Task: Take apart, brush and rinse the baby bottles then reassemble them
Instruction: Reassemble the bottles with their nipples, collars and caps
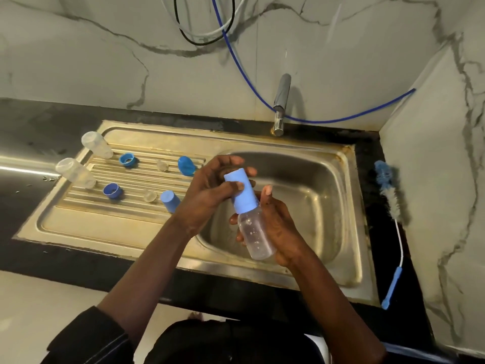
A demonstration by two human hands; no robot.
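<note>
Plastic bottle [256, 233], droplets inside, blue cap [242, 193] on, over steel sink [317, 203]

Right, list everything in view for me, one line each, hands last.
sink: one, steel, set in the black counter
tap: one, chrome, behind the sink
held baby bottle: one, clear, over the sink
cap: one, light blue, on the held baby bottle
empty bottle bodies: two, clear, left edge of the drainboard
screw rings: two, blue, on the drainboard
nipples: two, clear, on the drainboard
loose caps: two, blue, on the drainboard's right side
bottle brush: one, blue and white, on the counter right of the sink
tubes: blue, black and white, on the wall
left hand: fingers grip the cap
right hand: fingers hold the held baby bottle
</note>
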